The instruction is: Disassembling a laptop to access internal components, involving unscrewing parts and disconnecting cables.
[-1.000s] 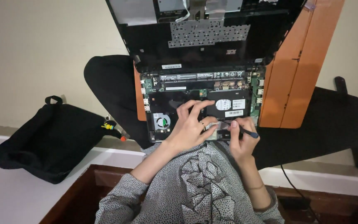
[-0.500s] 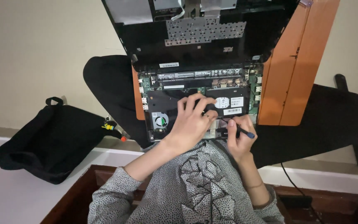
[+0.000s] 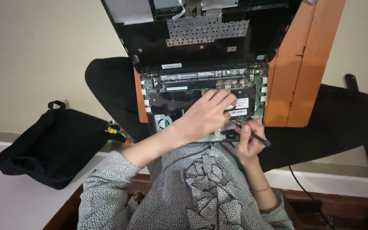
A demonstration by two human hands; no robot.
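Black opened laptop [image 3: 201, 102] lies on lap, internals up. Left hand [image 3: 203, 117] flat on battery area, fingers spread, gripping nothing. Right hand [image 3: 248, 142] pinches thin dark screwdriver [image 3: 252, 135], long axis diagonal, tip just beside left fingertips. Black bag [image 3: 52, 145] well left.

We saw a matt black plastic laptop shell [image 3: 201, 47] over a glossy orange wooden board [image 3: 303, 64]. The bag [image 3: 56, 145] beside it was soft black cloth.
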